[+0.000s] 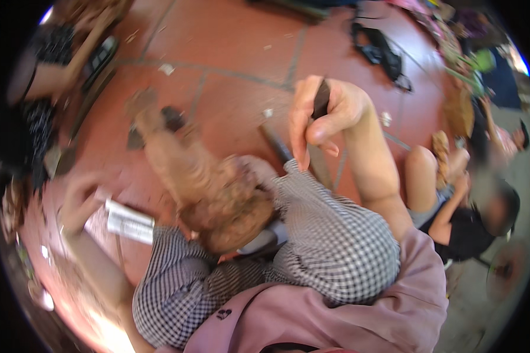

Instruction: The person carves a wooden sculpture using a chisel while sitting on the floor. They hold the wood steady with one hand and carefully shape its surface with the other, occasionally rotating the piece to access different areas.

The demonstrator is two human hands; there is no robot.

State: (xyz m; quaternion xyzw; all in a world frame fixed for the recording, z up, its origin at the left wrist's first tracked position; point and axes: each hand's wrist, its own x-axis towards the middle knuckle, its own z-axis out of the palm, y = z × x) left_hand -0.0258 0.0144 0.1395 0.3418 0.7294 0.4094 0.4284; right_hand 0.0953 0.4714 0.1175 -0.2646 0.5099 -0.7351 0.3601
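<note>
My right hand (330, 115) is raised over my right knee, thumb and fingers closed on a thin dark brown piece (321, 99); its exact kind is unclear. Between my legs rests a reddish-brown wood carving (218, 200), knobbly at its near end, with a narrower part stretching forward left over the floor. Off to the left, my left hand (79, 203) is smeared by motion. Its fingertips come close to a white printed strip (129, 222) beside my left knee, and whether they grip it does not show.
Red floor tiles (247, 53) carry pale scraps and dark flat pieces (172, 118). A narrow tool (275, 143) lies past my right knee. Farther off is a black strapped item (378, 50). One person sits at right (471, 229), another at upper left (59, 76).
</note>
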